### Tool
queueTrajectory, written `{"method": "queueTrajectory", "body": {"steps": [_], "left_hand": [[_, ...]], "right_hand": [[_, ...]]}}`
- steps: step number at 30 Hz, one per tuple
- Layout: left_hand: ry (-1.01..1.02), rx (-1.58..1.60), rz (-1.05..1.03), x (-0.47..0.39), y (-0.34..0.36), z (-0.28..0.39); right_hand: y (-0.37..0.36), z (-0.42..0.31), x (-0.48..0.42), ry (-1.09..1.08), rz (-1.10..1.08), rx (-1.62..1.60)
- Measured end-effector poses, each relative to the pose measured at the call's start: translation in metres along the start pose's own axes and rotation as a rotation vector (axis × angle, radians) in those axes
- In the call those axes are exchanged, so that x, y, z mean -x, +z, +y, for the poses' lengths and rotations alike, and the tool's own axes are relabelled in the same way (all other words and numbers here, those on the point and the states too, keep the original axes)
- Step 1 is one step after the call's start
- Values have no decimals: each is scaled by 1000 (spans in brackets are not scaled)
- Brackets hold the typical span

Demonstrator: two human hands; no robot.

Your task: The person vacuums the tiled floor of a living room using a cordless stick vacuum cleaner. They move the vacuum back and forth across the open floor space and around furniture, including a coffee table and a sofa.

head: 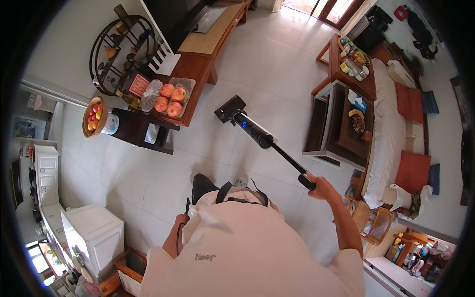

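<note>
My right hand [322,188] grips the black handle [306,181] of a cordless floor cleaner [256,133]. The cleaner slants up and left across the floor, a blue ring lit on its black body. Its dark rectangular floor head [231,108] rests flat on the pale tiles, in front of my feet. Low at my left side, my left hand [181,219] is partly covered by my shirt. A thin black cord [178,237] runs along that forearm, and a dark pointed piece [187,205] sticks out beyond the fingers. Whether the hand grips them is unclear.
Left of the cleaner, a wooden cabinet [202,70] carries a tray of pomegranates [173,100]. A fruit basket [95,117] sits beside a low black stand [130,128]. On the right are a dark table [356,144] with fruit and a wooden side table [336,70]. Grey tiles [267,67] stretch between.
</note>
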State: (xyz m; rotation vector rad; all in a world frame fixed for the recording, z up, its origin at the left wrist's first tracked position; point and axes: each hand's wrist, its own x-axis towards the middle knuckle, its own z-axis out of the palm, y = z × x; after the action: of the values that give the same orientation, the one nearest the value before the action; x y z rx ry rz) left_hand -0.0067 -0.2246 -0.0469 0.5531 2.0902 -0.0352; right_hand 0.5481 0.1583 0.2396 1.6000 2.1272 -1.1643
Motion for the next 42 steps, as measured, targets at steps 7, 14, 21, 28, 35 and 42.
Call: {"method": "queueTrajectory", "body": {"steps": [7,14,21,28,35,42], "left_hand": [[-38,207,4,13,-3,29],[-202,425,-41,5,39,57],[-334,528,-144,32,-7,209],[-246,772,-115,33,-7,275],[-266,831,-30,71,38,294],[-330,869,69,123,136,309]], "right_hand": [[-70,2,-98,-134,-2,92],[-155,-52,-188,-210,-118,145],[-194,-90,-260,-183,-187,268],[-213,-114,-319,-257,-221,316],[-216,-100,-362,-374,-196,270],[-188,-47,-368,-412,-238,239]]}}
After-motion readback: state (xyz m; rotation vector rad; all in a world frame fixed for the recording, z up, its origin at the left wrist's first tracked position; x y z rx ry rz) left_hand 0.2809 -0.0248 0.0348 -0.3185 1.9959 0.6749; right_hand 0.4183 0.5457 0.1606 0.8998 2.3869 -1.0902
